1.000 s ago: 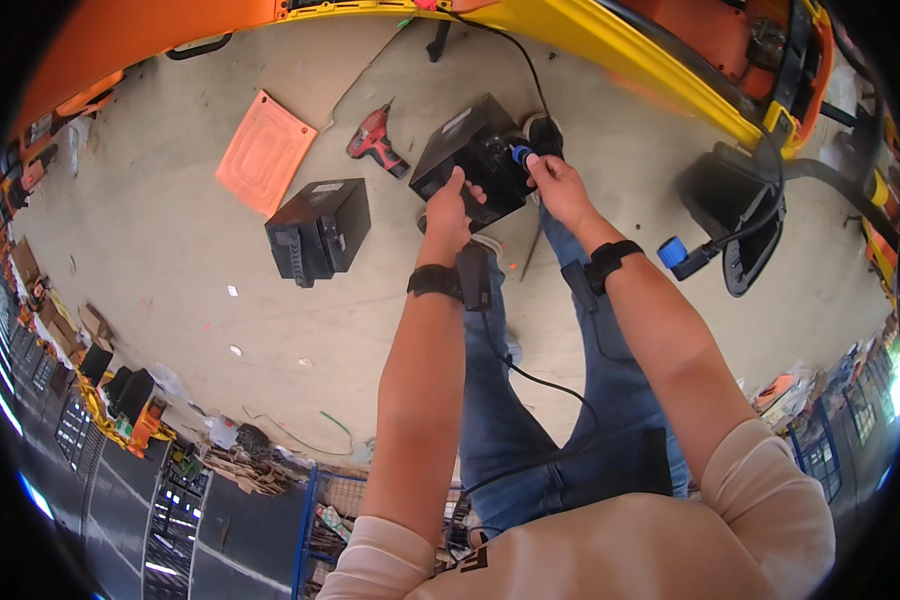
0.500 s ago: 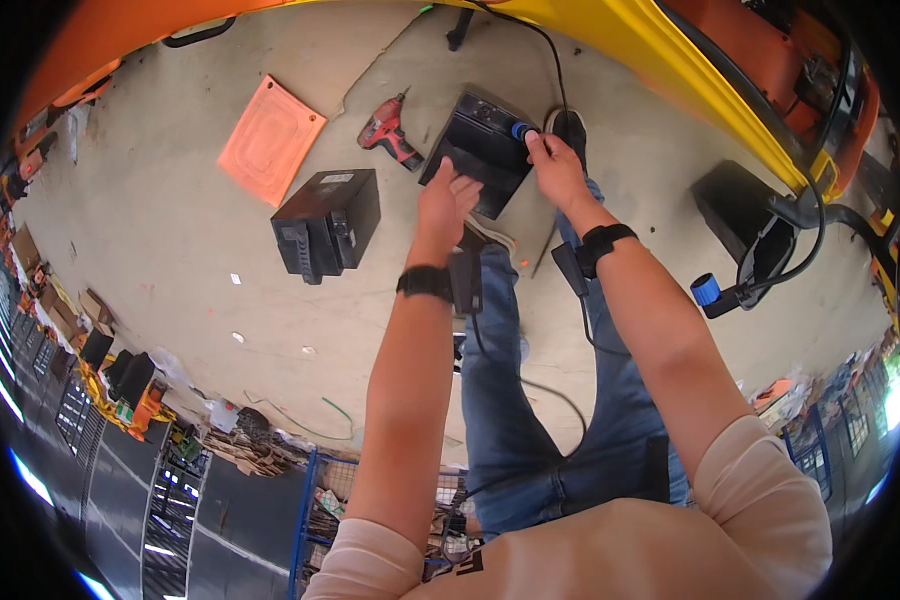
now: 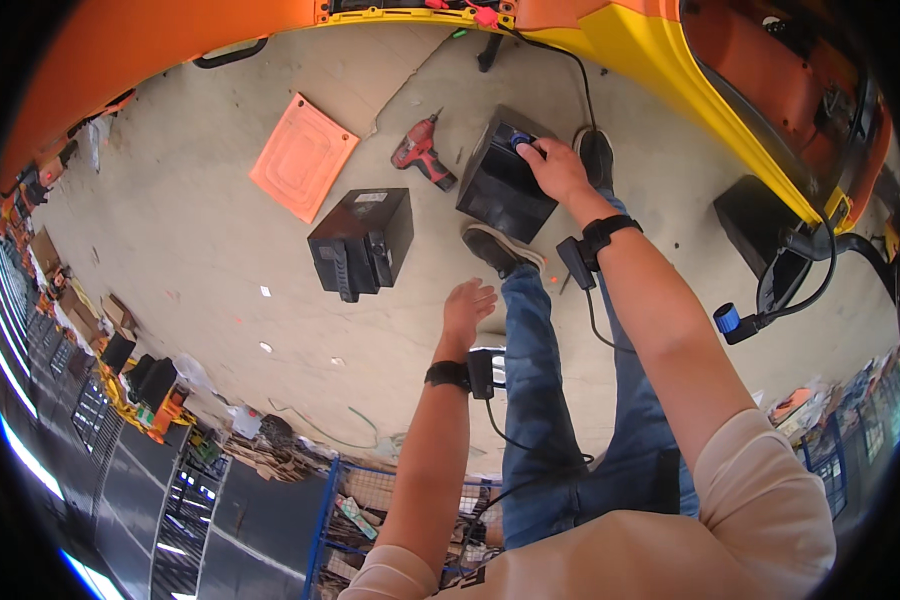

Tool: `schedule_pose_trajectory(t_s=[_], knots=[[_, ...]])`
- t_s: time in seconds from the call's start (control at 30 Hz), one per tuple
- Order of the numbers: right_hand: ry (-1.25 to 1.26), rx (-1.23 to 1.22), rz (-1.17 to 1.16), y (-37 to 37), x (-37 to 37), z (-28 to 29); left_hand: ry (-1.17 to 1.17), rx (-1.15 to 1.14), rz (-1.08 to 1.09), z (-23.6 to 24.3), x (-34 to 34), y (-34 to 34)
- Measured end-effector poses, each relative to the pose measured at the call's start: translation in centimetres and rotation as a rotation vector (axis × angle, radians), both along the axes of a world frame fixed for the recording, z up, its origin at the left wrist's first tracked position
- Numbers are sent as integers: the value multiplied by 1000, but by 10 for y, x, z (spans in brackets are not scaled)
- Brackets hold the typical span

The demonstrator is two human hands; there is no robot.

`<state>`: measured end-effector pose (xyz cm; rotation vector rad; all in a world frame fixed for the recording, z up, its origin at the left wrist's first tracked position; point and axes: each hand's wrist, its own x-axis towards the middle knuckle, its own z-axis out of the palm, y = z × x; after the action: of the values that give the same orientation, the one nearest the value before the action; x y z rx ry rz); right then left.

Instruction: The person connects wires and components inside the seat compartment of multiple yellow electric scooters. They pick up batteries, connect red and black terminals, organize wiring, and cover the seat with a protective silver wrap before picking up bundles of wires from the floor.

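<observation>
A black box (image 3: 507,195), which looks like a battery pack, stands on the floor in front of my feet. My right hand (image 3: 553,168) is at its top, fingers closed on a small blue round plug (image 3: 520,140). Its far part is hidden by my fingers. My left hand (image 3: 467,312) hangs in the air nearer my body, by my left shoe, with fingers apart and nothing in them. To the left stands a second black box (image 3: 360,245) with a handle. A red and black cordless drill (image 3: 423,152) lies between the boxes.
An orange panel (image 3: 304,157) lies at the far left. An orange and yellow machine body (image 3: 660,60) spans the far side. At the right, a cable ends in a blue-ringed connector (image 3: 727,318) beside a black bin-like part (image 3: 755,225). My shoes (image 3: 500,248) flank the box.
My left hand has come off the box and drawn back toward me. The box now stands more upright, with my right hand still at the blue plug. The view has shifted slightly.
</observation>
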<state>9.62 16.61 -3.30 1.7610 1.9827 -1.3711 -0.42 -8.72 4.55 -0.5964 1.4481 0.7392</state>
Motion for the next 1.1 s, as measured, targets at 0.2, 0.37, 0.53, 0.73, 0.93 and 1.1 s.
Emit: schedule_pose_trajectory(t_s=[0.2,0.37,0.53,0.73,0.93,1.1], knots=[[-91,-312,-109,14,-6,6,6,22,-32,-4,1,10],[-268,-237,-67,16,-20,21,-21,318,45,-11,0,7],[-277,-231,-2,19,-16,17,20,74,-80,5,1,39],[-287,-225,-19,18,-26,15,57,73,-106,4,-3,8],[-244,-155,20,7,-23,31,65,316,19,24,-19,-14],[-196,-11,39,12,-15,73,5,439,208,56,-36,1]])
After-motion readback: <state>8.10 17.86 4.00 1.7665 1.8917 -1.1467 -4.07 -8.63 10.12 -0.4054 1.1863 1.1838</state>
